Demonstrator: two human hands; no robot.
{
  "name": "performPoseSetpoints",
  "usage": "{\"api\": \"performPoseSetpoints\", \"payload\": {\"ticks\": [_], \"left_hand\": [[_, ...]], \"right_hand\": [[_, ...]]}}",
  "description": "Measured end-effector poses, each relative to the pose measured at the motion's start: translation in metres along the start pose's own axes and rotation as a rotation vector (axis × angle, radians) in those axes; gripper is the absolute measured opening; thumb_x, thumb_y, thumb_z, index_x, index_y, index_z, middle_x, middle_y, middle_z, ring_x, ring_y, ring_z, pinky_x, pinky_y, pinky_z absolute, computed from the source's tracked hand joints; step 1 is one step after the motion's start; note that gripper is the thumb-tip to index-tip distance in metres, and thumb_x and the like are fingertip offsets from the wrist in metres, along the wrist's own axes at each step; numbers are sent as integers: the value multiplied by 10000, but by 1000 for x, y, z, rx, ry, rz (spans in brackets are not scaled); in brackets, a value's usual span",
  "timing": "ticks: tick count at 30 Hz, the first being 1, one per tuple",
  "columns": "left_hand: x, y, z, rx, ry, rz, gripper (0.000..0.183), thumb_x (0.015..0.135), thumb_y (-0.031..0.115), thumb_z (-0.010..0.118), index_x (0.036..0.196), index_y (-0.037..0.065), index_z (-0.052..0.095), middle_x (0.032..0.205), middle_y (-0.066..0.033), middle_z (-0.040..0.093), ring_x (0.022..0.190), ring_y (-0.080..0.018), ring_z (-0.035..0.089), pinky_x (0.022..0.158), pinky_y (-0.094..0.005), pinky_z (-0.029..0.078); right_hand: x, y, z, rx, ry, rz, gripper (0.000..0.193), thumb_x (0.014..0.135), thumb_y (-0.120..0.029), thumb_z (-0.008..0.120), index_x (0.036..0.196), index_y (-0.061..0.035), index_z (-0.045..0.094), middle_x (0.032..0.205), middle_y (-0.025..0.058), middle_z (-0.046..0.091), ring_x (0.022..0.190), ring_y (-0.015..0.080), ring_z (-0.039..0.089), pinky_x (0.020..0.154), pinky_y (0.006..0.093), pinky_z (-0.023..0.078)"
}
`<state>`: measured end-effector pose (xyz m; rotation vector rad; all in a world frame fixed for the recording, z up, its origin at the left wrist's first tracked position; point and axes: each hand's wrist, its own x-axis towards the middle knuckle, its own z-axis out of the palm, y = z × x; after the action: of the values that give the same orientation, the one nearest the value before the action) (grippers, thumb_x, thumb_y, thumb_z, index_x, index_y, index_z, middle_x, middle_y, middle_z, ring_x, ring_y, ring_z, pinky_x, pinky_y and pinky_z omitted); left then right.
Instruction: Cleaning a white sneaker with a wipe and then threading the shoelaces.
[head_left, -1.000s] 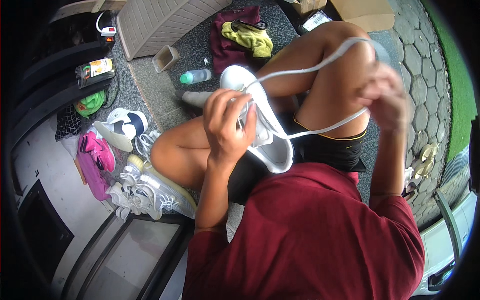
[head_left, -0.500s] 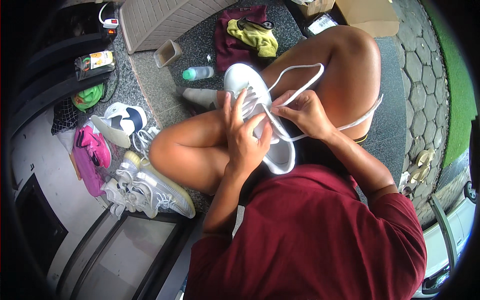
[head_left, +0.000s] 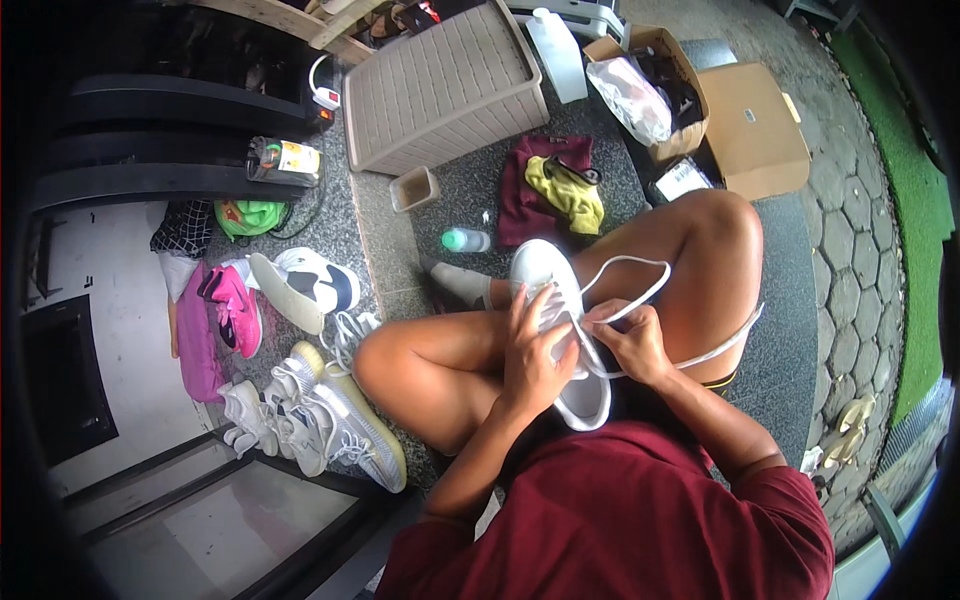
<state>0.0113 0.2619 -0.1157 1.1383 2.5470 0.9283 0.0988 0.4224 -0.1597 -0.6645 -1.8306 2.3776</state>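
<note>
A white sneaker (head_left: 541, 263) rests in my lap, toe pointing away from me, its opening near my shirt. My left hand (head_left: 538, 368) grips its left side, with fingers reaching over the laced middle. To the right of the tongue, my right hand (head_left: 634, 343) pinches a white shoelace (head_left: 655, 287) between thumb and fingers. One stretch of lace loops above that hand. Another length runs out to the right over my thigh. The exact spot where the fingertips meet the lace is too small to make out.
Several shoes, among them a pink shoe (head_left: 238, 318) and a grey sneaker (head_left: 365, 430), lie at the left. Beyond my legs are a capped bottle (head_left: 466, 240), a plastic tub (head_left: 414, 189), a yellow cloth (head_left: 568, 195), a beige storage box (head_left: 440, 85) and a cardboard box (head_left: 690, 140).
The view has tilted up, so everything sits lower and more of the far boxes shows. My left hand stays on the sneaker; my right hand still pinches the lace.
</note>
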Motion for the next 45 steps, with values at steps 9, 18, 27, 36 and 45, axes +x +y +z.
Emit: {"api": "performPoseSetpoints", "payload": {"ticks": [9, 18, 27, 36, 45], "left_hand": [[-4, -4, 3, -3, 2, 1, 151, 751, 30, 728, 897, -10, 739, 1420, -205, 512, 1408, -471, 349, 1165, -526, 313], [-20, 7, -63, 150, 109, -40, 82, 761, 40, 742, 820, 89, 771, 1329, -116, 627, 1410, -430, 374, 1164, -502, 290], [-110, -3, -215, 468, 333, -221, 65, 787, 32, 767, 847, 57, 766, 1275, -141, 659, 1393, -433, 412, 1135, -548, 317], [-109, 3, -203, 316, 0, -379, 131, 689, 101, 835, 805, 64, 787, 1296, -143, 649, 1340, -378, 484, 1132, -529, 337], [-28, 28, -65, 251, 11, -37, 233, 809, 226, 767, 983, 72, 761, 1439, -166, 517, 1420, -417, 366, 1144, -639, 263]], "right_hand": [[13, 0, -9, 57, -224, 73, 99, 831, -46, 787, 921, -19, 757, 1001, 57, 616, 969, 169, 594, 888, 310, 468], [23, -4, -10, -40, -284, 70, 189, 743, 10, 707, 759, -59, 531, 1014, 10, 521, 907, 105, 509, 805, 271, 433], [20, -5, -9, 65, -282, 96, 121, 781, 2, 712, 746, -23, 599, 1029, 31, 567, 920, 110, 556, 776, 248, 447], [21, -3, -5, 22, -138, 93, 122, 955, -68, 672, 1020, 35, 679, 848, 16, 677, 760, 72, 605, 684, 218, 490], [19, 2, -9, 322, -179, 296, 150, 954, -135, 699, 1005, 6, 693, 874, 30, 701, 796, 111, 648, 779, 264, 535]]}}
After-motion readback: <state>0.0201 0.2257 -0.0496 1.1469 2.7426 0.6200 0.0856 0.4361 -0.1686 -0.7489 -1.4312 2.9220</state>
